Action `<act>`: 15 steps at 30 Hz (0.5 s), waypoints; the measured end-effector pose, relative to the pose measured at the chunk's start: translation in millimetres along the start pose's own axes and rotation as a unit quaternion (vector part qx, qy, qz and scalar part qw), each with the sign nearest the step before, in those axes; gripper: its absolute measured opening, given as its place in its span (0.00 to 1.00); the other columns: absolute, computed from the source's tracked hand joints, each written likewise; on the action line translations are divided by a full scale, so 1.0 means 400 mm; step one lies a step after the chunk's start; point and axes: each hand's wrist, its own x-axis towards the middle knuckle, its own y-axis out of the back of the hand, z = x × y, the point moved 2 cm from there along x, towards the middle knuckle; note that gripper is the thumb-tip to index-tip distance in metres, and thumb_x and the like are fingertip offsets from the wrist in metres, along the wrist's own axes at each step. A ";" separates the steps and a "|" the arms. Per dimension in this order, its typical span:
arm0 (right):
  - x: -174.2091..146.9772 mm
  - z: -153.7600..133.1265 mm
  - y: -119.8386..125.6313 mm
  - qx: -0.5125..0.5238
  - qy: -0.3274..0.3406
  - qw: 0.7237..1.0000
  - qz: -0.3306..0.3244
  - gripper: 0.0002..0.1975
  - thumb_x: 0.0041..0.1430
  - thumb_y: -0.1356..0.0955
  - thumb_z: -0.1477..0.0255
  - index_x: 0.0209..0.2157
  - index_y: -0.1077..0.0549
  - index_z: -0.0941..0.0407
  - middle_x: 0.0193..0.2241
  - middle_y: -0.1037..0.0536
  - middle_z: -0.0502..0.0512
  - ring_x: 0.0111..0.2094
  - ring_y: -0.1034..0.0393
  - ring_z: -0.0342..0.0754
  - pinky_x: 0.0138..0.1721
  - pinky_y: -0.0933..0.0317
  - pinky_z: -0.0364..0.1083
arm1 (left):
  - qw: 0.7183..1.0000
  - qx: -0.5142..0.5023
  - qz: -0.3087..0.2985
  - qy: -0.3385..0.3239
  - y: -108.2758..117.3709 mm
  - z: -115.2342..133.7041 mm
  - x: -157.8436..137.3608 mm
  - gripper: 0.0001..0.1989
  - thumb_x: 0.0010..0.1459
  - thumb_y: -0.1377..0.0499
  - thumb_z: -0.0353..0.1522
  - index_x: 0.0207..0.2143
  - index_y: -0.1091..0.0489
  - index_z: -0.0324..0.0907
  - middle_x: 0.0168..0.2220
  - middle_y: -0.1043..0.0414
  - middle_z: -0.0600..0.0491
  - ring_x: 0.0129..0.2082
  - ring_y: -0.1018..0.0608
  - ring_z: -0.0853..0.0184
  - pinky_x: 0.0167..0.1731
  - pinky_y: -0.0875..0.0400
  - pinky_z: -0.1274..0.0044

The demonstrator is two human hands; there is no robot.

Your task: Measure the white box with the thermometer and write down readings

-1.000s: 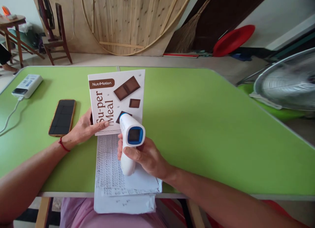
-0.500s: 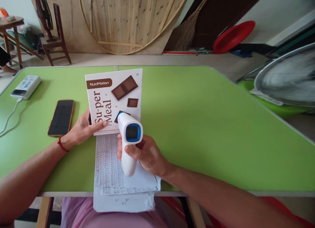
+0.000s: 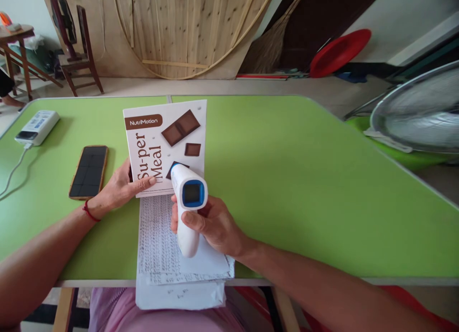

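Observation:
My left hand [image 3: 124, 183] grips a white box [image 3: 179, 153] by its lower left corner, thumb across the front. The box is printed "NutriMotion Su-per Meal" with brown chocolate pieces and stands tilted toward me. In my right hand [image 3: 218, 224] is a white infrared thermometer [image 3: 188, 236], its blue-framed screen dark and facing me. Its front end points at the lower part of the box; I cannot tell whether they touch. Beneath both lie handwritten papers [image 3: 154, 246], which hang over the table's near edge.
On the green table [image 3: 304, 188], a phone [image 3: 88, 172] lies left of my left hand. A white power bank [image 3: 38, 126] with a cable sits at the far left. A fan [image 3: 423, 107] stands beyond the right edge. Behind are a wooden chair [image 3: 77, 59] and a red basin [image 3: 339, 52].
Almost nothing differs. The box, the thermometer and both hands keep their places, with only a tiny shift of the whole view.

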 end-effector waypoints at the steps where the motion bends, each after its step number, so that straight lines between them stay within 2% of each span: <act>1: -0.001 -0.002 0.000 -0.005 -0.001 1.000 0.000 0.18 0.50 0.25 0.56 0.32 0.28 0.56 0.24 0.23 0.51 0.25 0.28 0.44 0.27 0.34 0.46 | 1.000 0.001 -0.001 -0.001 0.000 -0.001 0.000 0.22 0.57 0.35 0.44 0.47 0.32 0.39 0.46 0.24 0.46 0.44 0.23 0.57 0.41 0.24 0.67; 10: -0.001 -0.009 0.003 -0.011 -0.025 1.000 -0.001 0.21 0.50 0.25 0.53 0.30 0.28 0.56 0.23 0.23 0.51 0.24 0.29 0.45 0.26 0.34 0.47 | 1.000 0.011 0.011 0.019 0.002 0.004 0.000 0.25 0.55 0.34 0.45 0.48 0.34 0.39 0.49 0.26 0.43 0.46 0.23 0.54 0.44 0.26 0.64; 12: -0.006 -0.030 0.005 -0.009 -0.029 0.999 -0.012 0.21 0.51 0.26 0.52 0.30 0.28 0.56 0.24 0.23 0.52 0.24 0.29 0.45 0.27 0.34 0.47 | 0.999 0.032 0.019 0.037 0.007 0.006 0.000 0.28 0.54 0.34 0.47 0.50 0.35 0.39 0.50 0.26 0.42 0.48 0.24 0.53 0.46 0.27 0.61; 15: -0.019 -0.097 0.024 -0.042 -0.013 0.997 -0.055 0.20 0.55 0.28 0.52 0.29 0.28 0.56 0.24 0.23 0.53 0.25 0.29 0.45 0.27 0.33 0.47 | 0.997 0.050 0.025 0.053 0.014 0.010 0.000 0.32 0.52 0.32 0.47 0.52 0.36 0.39 0.51 0.27 0.41 0.49 0.24 0.51 0.47 0.27 0.59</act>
